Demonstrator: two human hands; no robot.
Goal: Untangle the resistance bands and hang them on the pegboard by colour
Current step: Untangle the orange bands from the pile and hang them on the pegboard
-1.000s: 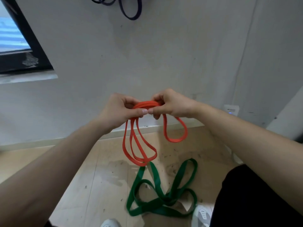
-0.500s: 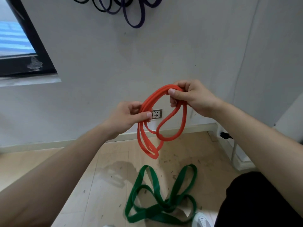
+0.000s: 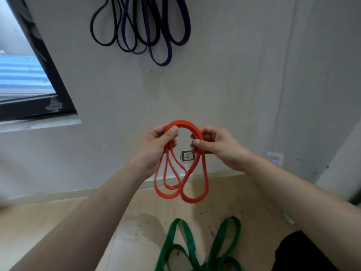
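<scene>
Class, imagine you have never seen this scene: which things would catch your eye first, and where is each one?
First, the bright orange band in the middle, held up in loops between the left hand and the right hand. Next, the green bands lying in a tangle on the wooden floor below. Last, the purple bands and black bands hanging on the wall at the top.
</scene>
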